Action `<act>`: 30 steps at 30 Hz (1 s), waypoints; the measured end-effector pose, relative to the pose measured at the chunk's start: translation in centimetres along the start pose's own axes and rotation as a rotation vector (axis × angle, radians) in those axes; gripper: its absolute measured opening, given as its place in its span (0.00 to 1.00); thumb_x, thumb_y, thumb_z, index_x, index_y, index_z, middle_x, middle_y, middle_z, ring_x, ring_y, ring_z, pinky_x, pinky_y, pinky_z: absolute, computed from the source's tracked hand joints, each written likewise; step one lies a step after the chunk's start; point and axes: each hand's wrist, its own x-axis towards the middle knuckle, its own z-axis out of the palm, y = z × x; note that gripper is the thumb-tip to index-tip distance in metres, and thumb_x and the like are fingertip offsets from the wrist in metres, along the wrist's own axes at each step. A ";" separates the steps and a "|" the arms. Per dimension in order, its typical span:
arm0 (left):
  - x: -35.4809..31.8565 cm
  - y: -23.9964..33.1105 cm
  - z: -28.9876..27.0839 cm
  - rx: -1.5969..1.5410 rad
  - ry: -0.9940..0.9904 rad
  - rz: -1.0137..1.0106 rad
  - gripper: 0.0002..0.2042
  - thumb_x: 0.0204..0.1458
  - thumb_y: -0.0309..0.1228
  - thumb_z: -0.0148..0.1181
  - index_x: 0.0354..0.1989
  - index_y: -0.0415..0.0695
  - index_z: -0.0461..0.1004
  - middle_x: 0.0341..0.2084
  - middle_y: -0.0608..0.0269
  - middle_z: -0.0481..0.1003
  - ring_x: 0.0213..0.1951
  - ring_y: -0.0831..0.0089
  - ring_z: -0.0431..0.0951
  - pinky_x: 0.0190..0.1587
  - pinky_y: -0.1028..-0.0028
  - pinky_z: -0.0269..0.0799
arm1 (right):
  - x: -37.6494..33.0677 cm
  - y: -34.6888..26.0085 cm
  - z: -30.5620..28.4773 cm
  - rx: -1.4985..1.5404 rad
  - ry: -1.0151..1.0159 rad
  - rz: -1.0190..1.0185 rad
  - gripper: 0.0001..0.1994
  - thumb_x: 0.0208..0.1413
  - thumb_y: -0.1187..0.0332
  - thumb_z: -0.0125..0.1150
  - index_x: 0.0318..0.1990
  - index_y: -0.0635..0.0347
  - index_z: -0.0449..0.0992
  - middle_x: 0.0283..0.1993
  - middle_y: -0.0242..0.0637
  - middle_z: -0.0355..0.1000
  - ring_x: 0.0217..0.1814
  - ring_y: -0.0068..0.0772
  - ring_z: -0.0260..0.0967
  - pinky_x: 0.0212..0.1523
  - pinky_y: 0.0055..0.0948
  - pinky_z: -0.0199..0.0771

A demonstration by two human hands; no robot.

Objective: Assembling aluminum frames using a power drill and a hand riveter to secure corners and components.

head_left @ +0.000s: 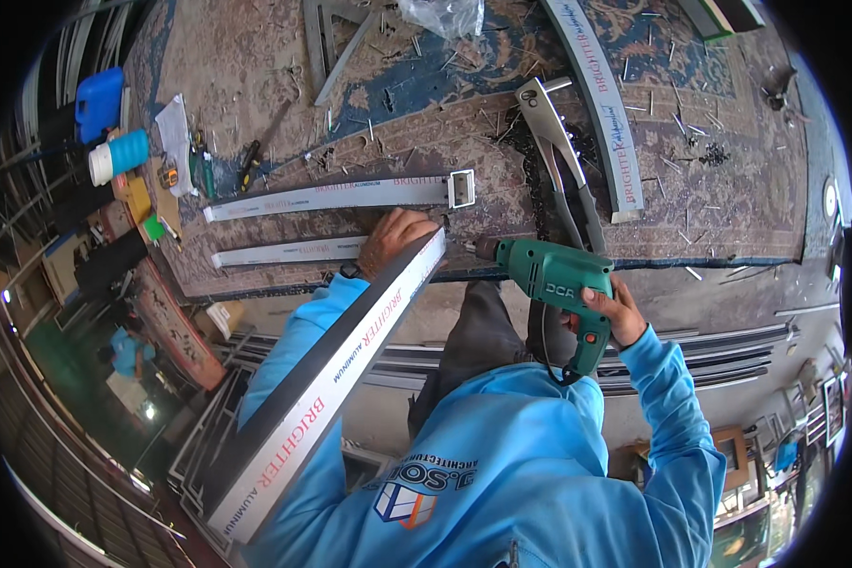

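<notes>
My left hand (394, 242) is closed at the far end of a long aluminium profile (336, 379), dark on one face and covered in white printed film on another. The profile slants from the lower left up to the table edge, across my left forearm, and hides part of that hand. In my right hand (619, 310) is a green corded power drill (554, 273), gripped by its handle. Its chuck points left toward the profile's end, with a small gap between them. Two shorter film-covered profiles (341, 194) (289, 252) lie on the table near my left hand.
A worn patterned carpet (729, 208) covers the table, strewn with small metal bits. A hand riveter (557, 156) and another profile (601, 114) lie beyond the drill. A screwdriver (249, 166), a blue-and-white bottle (118, 157) and a metal square (336, 43) lie farther left. Long profiles are stacked below.
</notes>
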 end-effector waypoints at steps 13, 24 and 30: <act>-0.1 -0.4 0.0 0.024 -0.008 -0.014 0.21 0.40 0.32 0.72 0.45 0.44 0.74 0.39 0.58 0.74 0.40 0.57 0.76 0.43 0.59 0.73 | 1.5 -4.0 -0.6 -0.084 0.010 -0.017 0.31 0.54 0.54 0.70 0.57 0.67 0.68 0.37 0.43 0.77 0.33 0.33 0.79 0.31 0.29 0.80; -0.3 -0.5 0.0 0.022 -0.046 -0.031 0.18 0.48 0.33 0.67 0.47 0.45 0.73 0.40 0.58 0.73 0.42 0.57 0.75 0.44 0.57 0.72 | 2.1 -2.8 -0.8 -0.024 0.046 0.030 0.30 0.54 0.56 0.71 0.56 0.68 0.69 0.37 0.46 0.77 0.33 0.35 0.79 0.31 0.32 0.82; -0.3 -0.6 0.0 -0.002 -0.057 -0.044 0.19 0.47 0.33 0.67 0.48 0.46 0.73 0.41 0.58 0.73 0.42 0.57 0.75 0.44 0.57 0.72 | 2.0 -2.6 -1.2 -0.015 0.052 0.043 0.31 0.54 0.56 0.71 0.57 0.68 0.66 0.38 0.47 0.77 0.33 0.36 0.80 0.32 0.33 0.83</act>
